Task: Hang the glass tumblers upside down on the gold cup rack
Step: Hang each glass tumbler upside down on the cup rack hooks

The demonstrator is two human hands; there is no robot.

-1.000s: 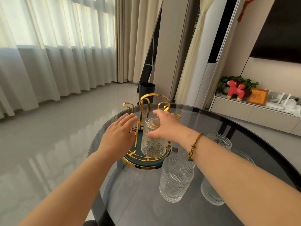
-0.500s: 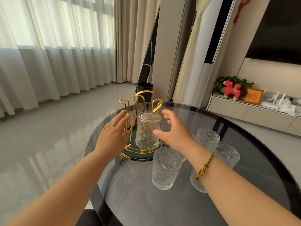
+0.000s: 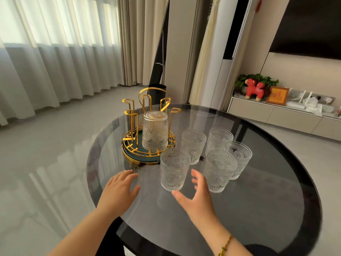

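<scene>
table (image 3: 267, 209) first: a round smoked-glass top with a dark rim, glossy enough to mirror the room. on its far left side stands the gold cup rack (image 3: 148, 126), thin wire loops rising from a ringed base with a dark green tray. one hung tumbler (image 3: 155, 130) sits upside down on a peg. five upright tumblers wait beside it, pressed glass, ribbed and embossed with medallions. the nearest tumbler (image 3: 175, 169) looks to be next. the right hand (image 3: 196, 197) is spread wide just beside it, holding nothing; the left hand (image 3: 120, 191) hovers flat and empty near the rack. i'd say the next move calls for closing around that slippery ribbed wall, lifting and inverting it over a free peg.
</scene>
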